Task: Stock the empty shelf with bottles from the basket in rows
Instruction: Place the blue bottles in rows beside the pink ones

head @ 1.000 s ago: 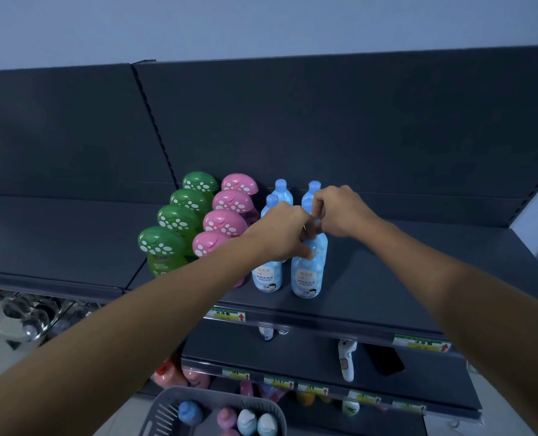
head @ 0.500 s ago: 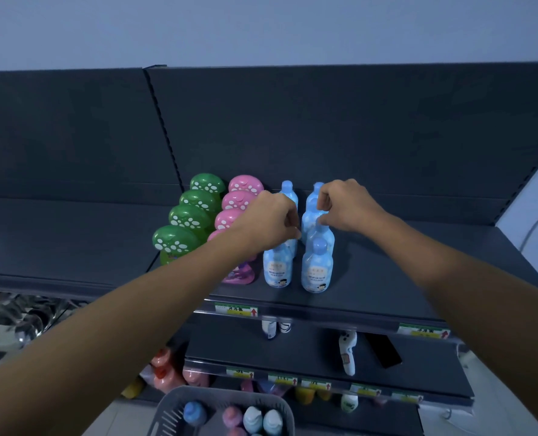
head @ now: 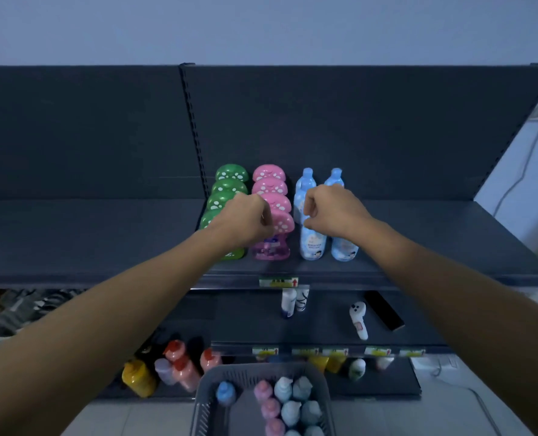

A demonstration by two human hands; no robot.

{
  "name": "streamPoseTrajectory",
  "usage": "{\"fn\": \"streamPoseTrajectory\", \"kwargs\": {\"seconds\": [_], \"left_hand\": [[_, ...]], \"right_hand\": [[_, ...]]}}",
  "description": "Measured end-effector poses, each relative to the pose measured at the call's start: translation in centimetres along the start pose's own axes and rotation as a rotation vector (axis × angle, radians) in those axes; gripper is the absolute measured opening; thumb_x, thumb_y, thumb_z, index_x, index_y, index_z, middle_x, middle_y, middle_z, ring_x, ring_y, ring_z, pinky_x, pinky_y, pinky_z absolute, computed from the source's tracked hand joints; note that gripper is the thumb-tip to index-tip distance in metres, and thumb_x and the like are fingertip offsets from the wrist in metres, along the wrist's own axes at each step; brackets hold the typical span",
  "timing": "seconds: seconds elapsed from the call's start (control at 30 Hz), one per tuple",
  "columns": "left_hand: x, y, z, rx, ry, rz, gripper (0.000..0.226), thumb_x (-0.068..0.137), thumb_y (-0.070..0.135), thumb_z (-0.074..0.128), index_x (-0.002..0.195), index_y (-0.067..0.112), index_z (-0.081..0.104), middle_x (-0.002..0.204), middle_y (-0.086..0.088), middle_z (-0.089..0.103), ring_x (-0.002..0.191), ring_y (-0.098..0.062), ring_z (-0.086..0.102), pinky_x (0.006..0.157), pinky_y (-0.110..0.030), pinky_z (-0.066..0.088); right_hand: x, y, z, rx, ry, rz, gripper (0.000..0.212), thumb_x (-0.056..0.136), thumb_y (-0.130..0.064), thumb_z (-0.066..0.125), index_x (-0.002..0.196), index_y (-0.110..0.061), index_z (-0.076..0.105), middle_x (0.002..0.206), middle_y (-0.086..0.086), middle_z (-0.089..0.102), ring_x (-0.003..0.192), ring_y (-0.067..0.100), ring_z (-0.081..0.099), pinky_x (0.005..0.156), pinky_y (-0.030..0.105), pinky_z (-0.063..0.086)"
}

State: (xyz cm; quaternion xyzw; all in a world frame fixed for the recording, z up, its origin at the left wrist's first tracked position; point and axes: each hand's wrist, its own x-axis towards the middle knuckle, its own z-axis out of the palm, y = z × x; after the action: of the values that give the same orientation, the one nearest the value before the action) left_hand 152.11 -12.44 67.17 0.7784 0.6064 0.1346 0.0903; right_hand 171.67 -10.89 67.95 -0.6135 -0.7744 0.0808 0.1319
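A person's left hand (head: 245,218) and right hand (head: 333,210), fingers curled, hover above the front of a dark shelf (head: 434,247). Rows of green bottles (head: 231,173), pink bottles (head: 269,174) and blue bottles (head: 311,243) run front to back across the shelf's middle. Whether either hand grips a bottle is unclear. Below the shelf sits a grey basket (head: 204,404) of bottles.

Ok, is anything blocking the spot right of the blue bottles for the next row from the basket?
Nothing visible does. Right of the blue bottles the top shelf shows only bare surface, and the basket below it is open-topped.
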Motion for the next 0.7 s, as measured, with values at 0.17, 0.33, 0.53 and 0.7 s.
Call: {"fn": "streamPoseTrajectory", "kwargs": {"seconds": [0.17,0.33,0.53,0.7], "left_hand": [[-4.0,-4.0,2.1,0.002,-0.117,-0.016,0.011,0.083,0.023,0.074,0.09,0.015,0.075,0.091,-0.007,0.072,0.086,-0.027,0.067,0.076,-0.04,0.059],[-7.1,-7.7,6.6,0.007,-0.223,-0.067,0.014,0.086,0.023,0.073,0.098,0.018,0.076,0.103,-0.011,0.071,0.096,-0.033,0.067,0.083,-0.042,0.058],[-9.3,-12.0,13.9,-0.032,-0.355,-0.152,0.013,0.088,0.022,0.067,0.1,0.017,0.072,0.107,-0.011,0.069,0.099,-0.035,0.066,0.087,-0.045,0.057],[-11.0,-14.6,21.0,-0.037,-0.42,-0.224,0.017,0.087,0.018,0.058,0.1,0.017,0.069,0.104,-0.015,0.066,0.091,-0.039,0.065,0.082,-0.046,0.058]], "right_hand": [[-3.0,-3.3,4.7,0.003,-0.073,0.04,0.011,0.079,-0.014,0.071,0.084,-0.021,0.065,0.087,-0.001,0.069,0.084,0.02,0.066,0.076,0.042,0.058],[-5.1,-5.2,10.3,-0.013,-0.186,0.04,0.014,0.078,-0.015,0.067,0.085,-0.025,0.061,0.089,0.0,0.068,0.086,0.023,0.065,0.078,0.041,0.058],[-7.8,-4.7,19.1,0.034,-0.304,0.036,0.017,0.084,-0.015,0.068,0.1,-0.022,0.064,0.095,-0.005,0.068,0.094,0.022,0.062,0.077,0.039,0.055],[-10.0,-3.9,26.6,-0.005,-0.457,0.09,0.026,0.083,-0.018,0.062,0.107,-0.029,0.062,0.108,0.0,0.069,0.101,0.03,0.064,0.085,0.042,0.055]]}}
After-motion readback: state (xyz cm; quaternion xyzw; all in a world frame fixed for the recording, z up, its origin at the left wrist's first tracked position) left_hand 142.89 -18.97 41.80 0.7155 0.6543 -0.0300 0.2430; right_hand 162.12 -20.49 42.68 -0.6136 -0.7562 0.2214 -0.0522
